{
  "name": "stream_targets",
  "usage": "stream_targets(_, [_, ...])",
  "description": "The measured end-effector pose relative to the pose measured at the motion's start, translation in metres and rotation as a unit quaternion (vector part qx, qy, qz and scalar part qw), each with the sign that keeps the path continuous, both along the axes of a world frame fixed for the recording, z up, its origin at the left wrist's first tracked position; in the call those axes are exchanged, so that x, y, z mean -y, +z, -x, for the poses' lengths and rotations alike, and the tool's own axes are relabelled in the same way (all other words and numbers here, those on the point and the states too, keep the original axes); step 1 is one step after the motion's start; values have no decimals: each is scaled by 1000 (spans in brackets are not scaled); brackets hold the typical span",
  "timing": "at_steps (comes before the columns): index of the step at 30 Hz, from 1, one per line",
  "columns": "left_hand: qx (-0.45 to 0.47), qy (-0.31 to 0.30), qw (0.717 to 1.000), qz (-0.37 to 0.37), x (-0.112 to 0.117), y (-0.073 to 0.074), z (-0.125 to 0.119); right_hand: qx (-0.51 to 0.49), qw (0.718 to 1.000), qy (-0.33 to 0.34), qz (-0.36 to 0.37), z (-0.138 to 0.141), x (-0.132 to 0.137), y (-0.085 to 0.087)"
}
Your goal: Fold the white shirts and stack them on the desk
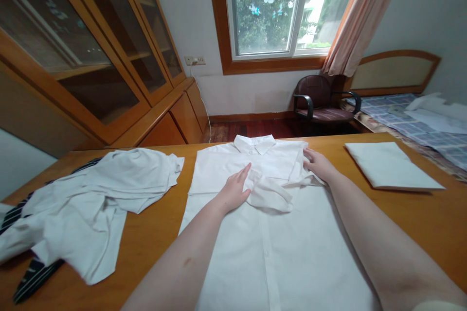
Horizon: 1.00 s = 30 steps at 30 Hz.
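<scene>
One shirt [299, 252], one clothes pile [138, 170] and one flat white slab [390, 163] lie on the surface [153, 233]; how many pieces the pile has, I cannot tell, but striped cloth [36, 274] shows under its white ones. The shirt is in the middle, between pile and slab, plain white and spread front up, its collar [254, 144] at the far edge and a button strip [267, 252] running down the centre. Loose, rumpled fabric [272, 197] lies across the chest. Two hands touch it: the left hand [235, 192] is spread, resting by the rumpled fabric; the right hand [318, 164] is curved at the shoulder edge, and whether it pinches cloth I cannot tell.
</scene>
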<state>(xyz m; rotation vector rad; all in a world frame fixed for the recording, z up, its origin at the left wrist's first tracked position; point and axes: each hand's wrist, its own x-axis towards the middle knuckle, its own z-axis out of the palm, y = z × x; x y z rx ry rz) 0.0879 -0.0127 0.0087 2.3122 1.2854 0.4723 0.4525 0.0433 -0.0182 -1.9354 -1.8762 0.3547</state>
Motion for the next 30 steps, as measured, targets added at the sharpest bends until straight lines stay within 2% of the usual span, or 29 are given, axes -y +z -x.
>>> stream_targets(3, [-36,61,997,-5,-2,0,-2,-39,999,11,30,-2,5,3])
stream_targets(5, [-40,69,997,2,-3,2,-2,-42,998,17,39,-1,6,6])
stream_targets(7, [-31,80,996,16,-3,4,-2,-33,999,22,29,1,6,8])
stream_targets(9, [-31,119,992,36,-3,6,-2,-17,999,30,3,4,6,12])
stream_targets(11, [-40,156,985,58,-2,7,-2,8,998,56,-25,7,6,16])
stream_targets(13, [-33,158,985,65,-2,8,0,32,994,97,-27,9,6,18])
stream_targets(15, [9,142,989,40,-2,11,5,33,991,126,-7,10,7,18])
stream_targets(17, [73,144,987,-25,-4,15,14,11,992,128,8,10,7,17])
stream_targets(20, [136,196,960,-146,-5,25,32,-31,994,103,-18,9,6,17])
stream_targets(23, [162,241,934,-207,-5,32,51,-60,992,63,-94,9,7,19])
stream_targets(27, [256,297,894,-216,-12,24,69,-88,982,7,-166,12,10,25])
stream_targets(30, [347,346,857,-161,-25,7,79,-115,984,-7,-138,13,10,26])
